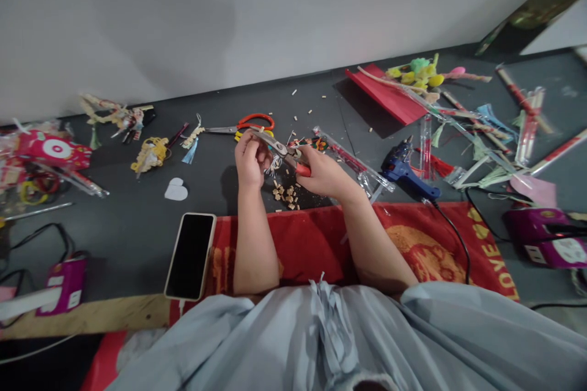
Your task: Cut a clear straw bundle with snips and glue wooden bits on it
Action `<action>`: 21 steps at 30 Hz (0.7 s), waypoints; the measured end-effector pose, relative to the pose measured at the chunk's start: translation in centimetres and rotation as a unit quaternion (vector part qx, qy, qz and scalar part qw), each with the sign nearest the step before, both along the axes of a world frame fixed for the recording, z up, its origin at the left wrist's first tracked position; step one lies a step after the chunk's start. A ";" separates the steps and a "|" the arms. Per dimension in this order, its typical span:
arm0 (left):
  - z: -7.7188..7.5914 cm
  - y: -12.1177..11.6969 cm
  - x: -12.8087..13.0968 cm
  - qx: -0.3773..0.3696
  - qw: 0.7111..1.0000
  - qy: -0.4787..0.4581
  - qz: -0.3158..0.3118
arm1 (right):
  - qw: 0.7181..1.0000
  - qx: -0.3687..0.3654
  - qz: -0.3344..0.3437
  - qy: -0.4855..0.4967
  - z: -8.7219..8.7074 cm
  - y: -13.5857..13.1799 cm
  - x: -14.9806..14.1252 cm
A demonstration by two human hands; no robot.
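My right hand (321, 172) is closed around metal snips with red handles (302, 169), their silver blades pointing left. At the blade tips, my left hand (251, 157) is curled with fingers pinched together; what they hold, if anything, is too small to make out. Below the snips lies a pile of short pale cut pieces (287, 195). Just behind my left hand are orange-handled scissors (255, 121). Small coloured bits and white threads lie partly hidden beneath the snips.
A blue glue gun (408, 172) rests to the right, its cord crossing a red cloth (312, 238). A phone (190, 256) lies at the front left, near a white heart cutout (176, 189). Red paper (389, 95) and wrapped sticks (532, 128) clutter the right side.
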State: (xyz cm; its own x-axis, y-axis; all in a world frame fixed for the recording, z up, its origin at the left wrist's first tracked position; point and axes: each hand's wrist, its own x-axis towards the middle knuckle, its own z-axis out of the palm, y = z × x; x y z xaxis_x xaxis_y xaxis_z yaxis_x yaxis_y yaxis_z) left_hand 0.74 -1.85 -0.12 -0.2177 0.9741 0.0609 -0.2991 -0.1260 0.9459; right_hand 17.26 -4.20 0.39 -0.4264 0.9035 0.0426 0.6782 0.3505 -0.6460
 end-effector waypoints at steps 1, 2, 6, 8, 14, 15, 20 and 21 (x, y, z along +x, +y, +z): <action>0.1 0.0 -0.1 -0.004 1.000 -0.014 -0.005 | 1.000 0.002 -0.003 -0.008 0.1 0.0 0.0; 0.2 -0.1 -0.1 -0.007 1.000 -0.027 -0.008 | 1.000 0.004 -0.006 -0.016 0.2 0.0 0.1; 0.2 0.0 -0.2 -0.022 0.998 -0.053 -0.005 | 0.999 0.010 -0.024 -0.040 0.5 -0.1 -0.1; 0.1 0.0 -0.2 -0.028 0.998 -0.056 -0.005 | 0.998 0.010 -0.034 -0.047 0.5 -0.1 -0.3; 0.2 0.0 0.0 -0.023 0.998 -0.061 0.000 | 0.998 0.000 -0.048 -0.051 0.4 -0.3 -0.7; 0.3 -0.1 0.0 -0.022 0.998 -0.060 -0.002 | 0.997 -0.001 -0.048 -0.052 0.4 -0.3 -0.8; 0.2 0.0 0.2 -0.018 0.999 -0.039 -0.002 | 0.997 0.002 -0.047 -0.058 0.3 -0.2 -0.8; 0.2 0.0 0.2 -0.018 0.999 -0.033 0.002 | 0.997 0.002 -0.047 -0.059 0.3 -0.2 -0.8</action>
State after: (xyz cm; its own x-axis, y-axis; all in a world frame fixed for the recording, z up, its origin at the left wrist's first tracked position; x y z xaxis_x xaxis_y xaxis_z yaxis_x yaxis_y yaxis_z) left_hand 0.97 -1.85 0.05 -0.2234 0.9747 0.0116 -0.3614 -0.0939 0.9277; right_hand 16.48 -4.44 0.66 -0.3414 0.9399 0.0002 0.7800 0.2834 -0.5580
